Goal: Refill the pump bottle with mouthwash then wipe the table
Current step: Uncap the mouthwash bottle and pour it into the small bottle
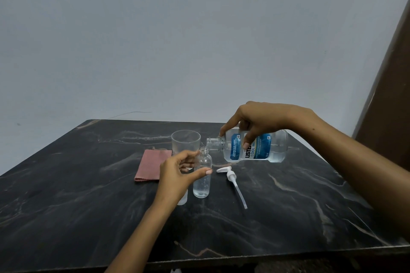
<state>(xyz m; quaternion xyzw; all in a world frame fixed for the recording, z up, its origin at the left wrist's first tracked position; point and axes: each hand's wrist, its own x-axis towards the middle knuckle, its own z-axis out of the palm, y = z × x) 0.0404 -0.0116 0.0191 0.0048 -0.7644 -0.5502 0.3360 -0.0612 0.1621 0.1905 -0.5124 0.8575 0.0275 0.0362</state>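
Note:
A small clear pump bottle (202, 180) stands upright on the dark marble table (88, 195), uncapped, with a little clear liquid at its bottom. My left hand (177, 173) holds it by the upper body between thumb and fingers. My right hand (261, 122) grips a clear mouthwash bottle (255, 147) with a blue label, tipped on its side. Its open neck sits just above the small bottle's mouth. The white pump head (231, 178) with its long tube lies on the table to the right of the small bottle.
A clear plastic cup (185, 142) stands behind the small bottle. A folded pink cloth (150, 167) lies to its left. A small translucent cap (183, 199) stands partly hidden by my left wrist. A brown door frame (388, 95) rises at the right.

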